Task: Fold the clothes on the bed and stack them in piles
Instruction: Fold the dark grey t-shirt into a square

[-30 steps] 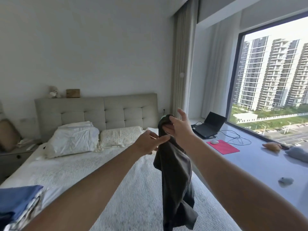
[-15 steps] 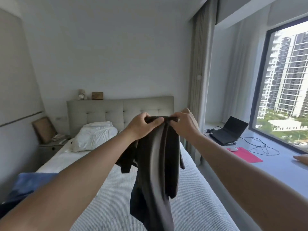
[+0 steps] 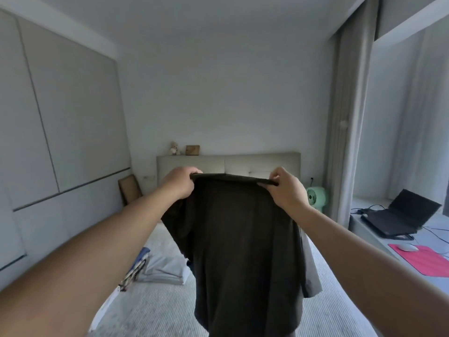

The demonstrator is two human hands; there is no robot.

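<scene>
On the bed (image 3: 155, 310), folded clothes (image 3: 165, 268) lie at about 8 o'clock, while a green fan (image 3: 315, 198) stands at 3 o'clock beside the headboard (image 3: 243, 161) and a laptop (image 3: 401, 217) and pink mat (image 3: 420, 260) sit on the sill further right. A dark garment (image 3: 243, 251) hangs at centre above the bed, hiding the pillows and mid-mattress. The left hand (image 3: 179, 182) and right hand (image 3: 286, 188) each pinch a top corner with curled fingers, pulling the upper edge taut between them.
</scene>
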